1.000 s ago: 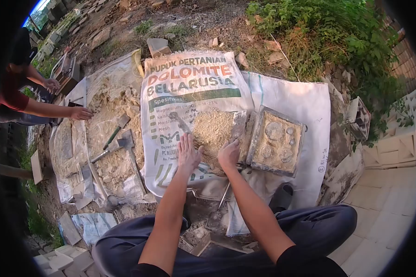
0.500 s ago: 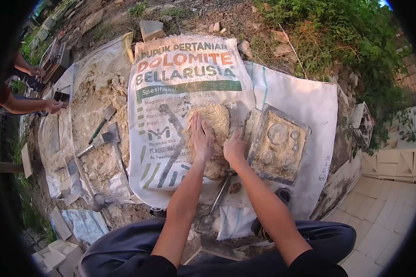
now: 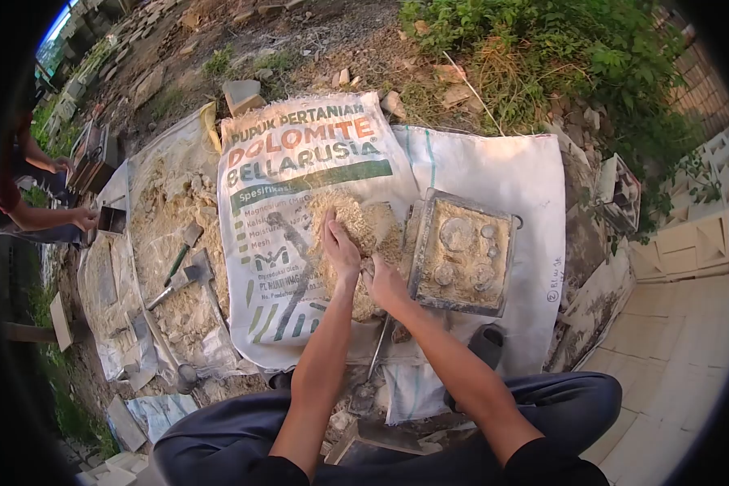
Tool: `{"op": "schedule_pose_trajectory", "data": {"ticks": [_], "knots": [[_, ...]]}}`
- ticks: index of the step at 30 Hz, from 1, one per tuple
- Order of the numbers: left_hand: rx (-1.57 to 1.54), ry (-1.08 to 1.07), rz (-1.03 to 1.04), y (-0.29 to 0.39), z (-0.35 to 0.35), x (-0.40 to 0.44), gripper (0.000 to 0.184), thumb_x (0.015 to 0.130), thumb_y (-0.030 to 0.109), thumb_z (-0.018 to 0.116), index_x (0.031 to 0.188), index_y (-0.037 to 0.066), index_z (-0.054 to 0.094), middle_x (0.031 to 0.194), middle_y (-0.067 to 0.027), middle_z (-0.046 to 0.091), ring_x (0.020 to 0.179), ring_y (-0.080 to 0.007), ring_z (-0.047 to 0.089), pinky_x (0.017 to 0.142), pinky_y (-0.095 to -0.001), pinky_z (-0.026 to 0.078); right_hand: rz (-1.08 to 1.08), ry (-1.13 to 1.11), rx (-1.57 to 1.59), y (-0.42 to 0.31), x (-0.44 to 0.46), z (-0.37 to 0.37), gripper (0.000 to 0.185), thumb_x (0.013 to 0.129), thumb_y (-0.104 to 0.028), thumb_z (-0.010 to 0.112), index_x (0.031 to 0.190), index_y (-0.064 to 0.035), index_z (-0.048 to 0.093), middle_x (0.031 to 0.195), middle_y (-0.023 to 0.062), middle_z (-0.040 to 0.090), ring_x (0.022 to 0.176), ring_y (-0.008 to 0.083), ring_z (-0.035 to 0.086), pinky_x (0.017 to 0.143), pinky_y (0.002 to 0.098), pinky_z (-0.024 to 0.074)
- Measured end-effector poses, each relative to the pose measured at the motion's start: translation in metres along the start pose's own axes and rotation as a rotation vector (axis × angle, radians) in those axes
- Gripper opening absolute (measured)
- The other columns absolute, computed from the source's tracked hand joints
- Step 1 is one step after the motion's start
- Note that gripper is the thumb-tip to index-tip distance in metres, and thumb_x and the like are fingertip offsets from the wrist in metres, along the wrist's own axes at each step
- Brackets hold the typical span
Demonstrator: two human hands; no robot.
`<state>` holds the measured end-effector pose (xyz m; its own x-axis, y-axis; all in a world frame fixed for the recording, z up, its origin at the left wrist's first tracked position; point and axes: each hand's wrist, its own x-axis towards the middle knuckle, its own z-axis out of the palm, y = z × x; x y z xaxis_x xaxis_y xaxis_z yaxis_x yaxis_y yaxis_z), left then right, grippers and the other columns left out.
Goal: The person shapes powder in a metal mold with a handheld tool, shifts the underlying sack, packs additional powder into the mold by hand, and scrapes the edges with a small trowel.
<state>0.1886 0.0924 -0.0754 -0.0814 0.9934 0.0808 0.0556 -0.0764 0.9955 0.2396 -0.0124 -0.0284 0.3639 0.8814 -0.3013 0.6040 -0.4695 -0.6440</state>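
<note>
My left hand (image 3: 340, 247) lies flat and tilted against the left side of a heap of pale crumbly material (image 3: 344, 212), its fingers stretched and pointing away from me. My right hand (image 3: 387, 283) is at the heap's near right side, close to my left wrist, with its fingers loosely bent and partly hidden; nothing is seen gripped in it. The heap rests on a printed white sack (image 3: 304, 154). Just right of it is a dark-framed square mould (image 3: 498, 283) with pale filling and round shapes set in it.
Left of the sack, rubble-strewn sheeting (image 3: 166, 162) bears a green-handled hammer (image 3: 176, 263) and other tools. Another person's hand (image 3: 85, 219) is at far left by a small dark tool (image 3: 112, 219). A plain sack (image 3: 535, 194), pale blocks (image 3: 672, 324) and plants (image 3: 575, 65) lie right.
My hands have drawn closer together around the heap, the right one moving left from the mould's side. The heap looks more bunched up. The camera view has shifted slightly.
</note>
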Motion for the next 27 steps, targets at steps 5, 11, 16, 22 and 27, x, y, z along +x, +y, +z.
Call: {"op": "schedule_pose_trajectory", "data": {"ticks": [5,11,16,22,27], "knots": [[-0.030,-0.212,0.200,0.057,0.020,-0.013,0.045,0.100,0.028,0.029,0.125,-0.003,0.050,0.128,-0.0152,0.051,0.123,-0.0262,0.044,0.104,-0.0357,0.031,0.081,0.337,0.230,-0.014,-0.044,-0.021,0.040,0.083,-0.020,0.058,0.113,0.0032,0.047,0.088,0.0310,0.059,0.088,0.0468,0.057,0.076,0.0500,0.0441],[-0.162,-0.695,0.148,0.111,0.074,-0.053,0.044,0.100,0.027,0.029,0.125,-0.002,0.050,0.126,-0.0175,0.052,0.123,-0.0297,0.043,0.104,-0.0354,0.030,0.233,0.621,0.398,0.005,-0.074,-0.054,0.031,0.088,-0.031,0.054,0.096,-0.0014,0.052,0.079,0.0203,0.060,0.069,0.0378,0.060,0.062,0.0437,0.0469],[0.059,-0.442,0.048,0.112,0.027,-0.037,0.047,0.099,0.032,0.029,0.125,-0.001,0.050,0.127,-0.0176,0.052,0.124,-0.0289,0.042,0.106,-0.0360,0.028,0.335,0.138,1.267,-0.003,-0.096,-0.080,0.026,0.094,-0.033,0.048,0.090,-0.0078,0.051,0.064,0.0013,0.049,0.047,0.0101,0.049,0.040,0.0268,0.0409],[0.609,-0.166,-0.063,0.032,-0.112,-0.013,0.052,0.096,0.039,0.035,0.130,0.001,0.046,0.135,-0.0187,0.044,0.129,-0.0318,0.034,0.110,-0.0413,0.020,-0.015,0.461,0.361,-0.015,-0.058,0.009,0.036,0.092,-0.034,0.050,0.098,0.0014,0.051,0.077,0.0156,0.059,0.067,0.0289,0.060,0.058,0.0401,0.0472],[1.036,-0.323,-0.027,-0.015,-0.149,-0.011,0.060,0.093,0.043,0.037,0.136,0.002,0.036,0.143,-0.0182,0.032,0.133,-0.0356,0.024,0.111,-0.0472,0.014,0.003,0.154,0.240,-0.044,0.025,-0.005,0.046,0.087,-0.036,0.056,0.105,0.0060,0.051,0.093,0.0278,0.061,0.091,0.0423,0.059,0.079,0.0452,0.0460]]}}
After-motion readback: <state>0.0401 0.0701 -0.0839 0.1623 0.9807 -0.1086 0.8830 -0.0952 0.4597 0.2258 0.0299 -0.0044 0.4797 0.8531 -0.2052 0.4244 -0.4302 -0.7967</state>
